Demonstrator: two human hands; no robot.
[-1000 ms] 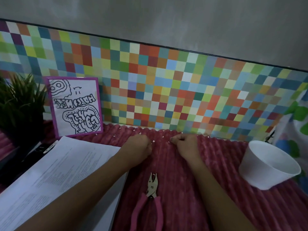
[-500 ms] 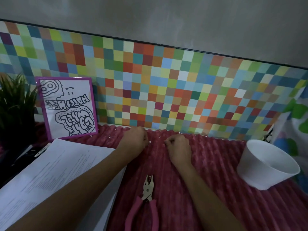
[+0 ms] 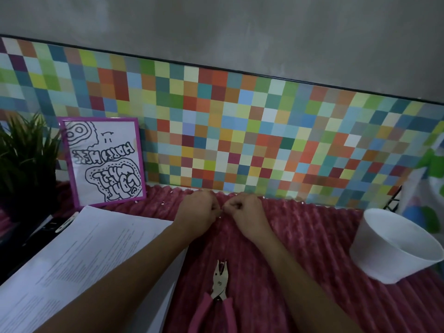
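Your surface wears a ribbed pink cloth (image 3: 300, 248) below a checkered wall (image 3: 240, 121). Your left hand (image 3: 197, 210) and right hand (image 3: 245, 212) rest there almost touching, fingers curled; I cannot tell whether they pinch anything. Tiny paper dots (image 3: 163, 202) lie scattered just beside them.

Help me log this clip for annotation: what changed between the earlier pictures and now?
The right hand slid left toward the left hand, so the two nearly touch on the pink cloth. Whether either grip took up any white dots cannot be told. The hole punch, white bowl, papers and framed drawing stayed put.
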